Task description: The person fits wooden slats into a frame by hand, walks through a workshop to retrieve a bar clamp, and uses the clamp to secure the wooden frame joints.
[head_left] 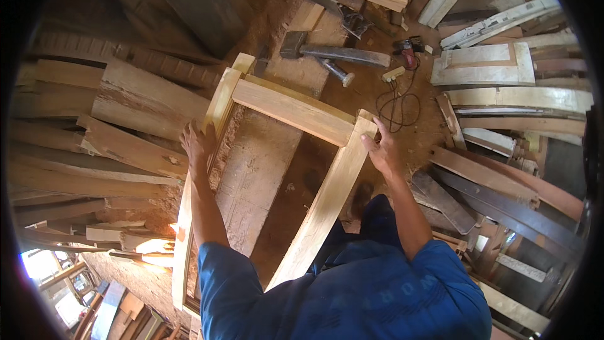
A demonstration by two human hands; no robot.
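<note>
A pale wooden frame [290,112] lies in front of me: two long side pieces joined by a crosspiece near the far end. My right hand [385,153] holds the far end of the right side piece [333,194], thumb on its upper face and fingers along its outer edge. Beside the far part of the left side piece [223,100] is my left hand [199,143], its fingers apart; whether it presses on the wood I cannot tell. My left forearm crosses over that piece and hides part of it. A wide, dusty board [257,167] shows beneath the frame.
Beyond the frame lie a large hammer [340,52], a metal bolt-like piece [338,72], a hand saw [352,20] and a red power tool [409,56] with its cord. Wooden planks [145,97] are stacked at left. Boards and a white panel [483,64] crowd the right.
</note>
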